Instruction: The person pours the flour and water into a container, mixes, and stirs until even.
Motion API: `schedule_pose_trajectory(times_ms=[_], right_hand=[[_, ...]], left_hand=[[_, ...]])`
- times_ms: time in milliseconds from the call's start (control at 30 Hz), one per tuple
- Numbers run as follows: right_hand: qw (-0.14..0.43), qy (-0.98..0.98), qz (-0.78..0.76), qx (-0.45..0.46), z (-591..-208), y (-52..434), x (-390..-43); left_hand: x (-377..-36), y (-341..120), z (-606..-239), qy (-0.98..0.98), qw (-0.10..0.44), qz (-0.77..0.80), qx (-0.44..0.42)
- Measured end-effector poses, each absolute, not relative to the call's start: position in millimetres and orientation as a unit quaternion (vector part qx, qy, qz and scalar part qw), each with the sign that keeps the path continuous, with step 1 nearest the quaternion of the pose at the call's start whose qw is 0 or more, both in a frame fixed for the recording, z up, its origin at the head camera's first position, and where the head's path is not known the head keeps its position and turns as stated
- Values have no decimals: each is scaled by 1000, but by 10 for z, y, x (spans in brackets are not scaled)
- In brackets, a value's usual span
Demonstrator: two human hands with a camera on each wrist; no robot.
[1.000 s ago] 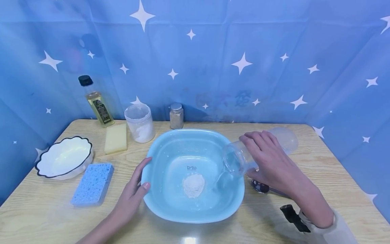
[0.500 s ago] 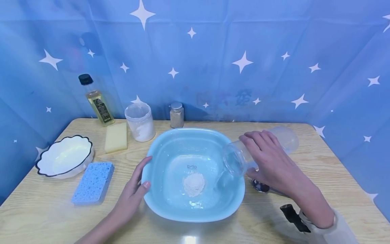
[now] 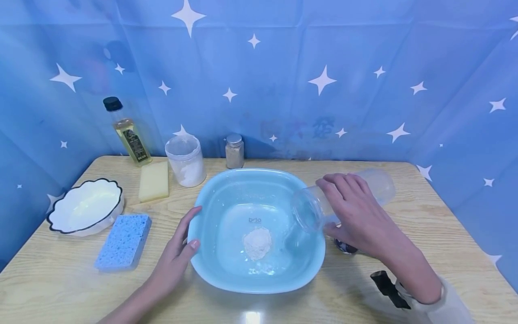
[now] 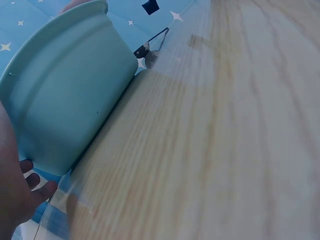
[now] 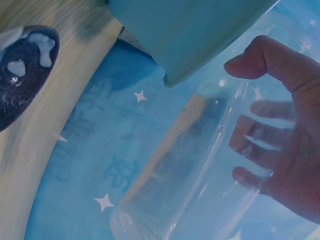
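Right hand [image 3: 358, 216] grasping tipped clear jar [image 3: 323, 204] over light-blue basin [image 3: 226, 189], left hand [image 3: 178, 256] relaxed flat against basin rim, powder mound [image 3: 257, 241] inside

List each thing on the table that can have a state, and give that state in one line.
Clear jar: tipped over the basin, gripped by right hand.
Basin: upright, holds powder and water, left hand on rim.
Oil bottle: upright, capped.
Spice jar: upright, lidded.
White bowl: upright.
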State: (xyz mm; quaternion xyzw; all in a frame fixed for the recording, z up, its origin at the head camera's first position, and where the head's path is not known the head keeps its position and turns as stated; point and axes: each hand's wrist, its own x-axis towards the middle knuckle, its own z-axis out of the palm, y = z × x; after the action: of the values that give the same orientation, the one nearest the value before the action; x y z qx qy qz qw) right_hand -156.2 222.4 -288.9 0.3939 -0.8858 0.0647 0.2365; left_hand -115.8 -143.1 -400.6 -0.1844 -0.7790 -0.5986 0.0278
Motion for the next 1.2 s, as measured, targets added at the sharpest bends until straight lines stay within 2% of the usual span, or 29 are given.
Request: schedule_pose_trajectory(times_ms=[1200], right_hand=[[259,-877,51,403,-2904,2166,-1542]], left_hand=[[-1150,-1420,-3979,-781,27,-599,-173]])
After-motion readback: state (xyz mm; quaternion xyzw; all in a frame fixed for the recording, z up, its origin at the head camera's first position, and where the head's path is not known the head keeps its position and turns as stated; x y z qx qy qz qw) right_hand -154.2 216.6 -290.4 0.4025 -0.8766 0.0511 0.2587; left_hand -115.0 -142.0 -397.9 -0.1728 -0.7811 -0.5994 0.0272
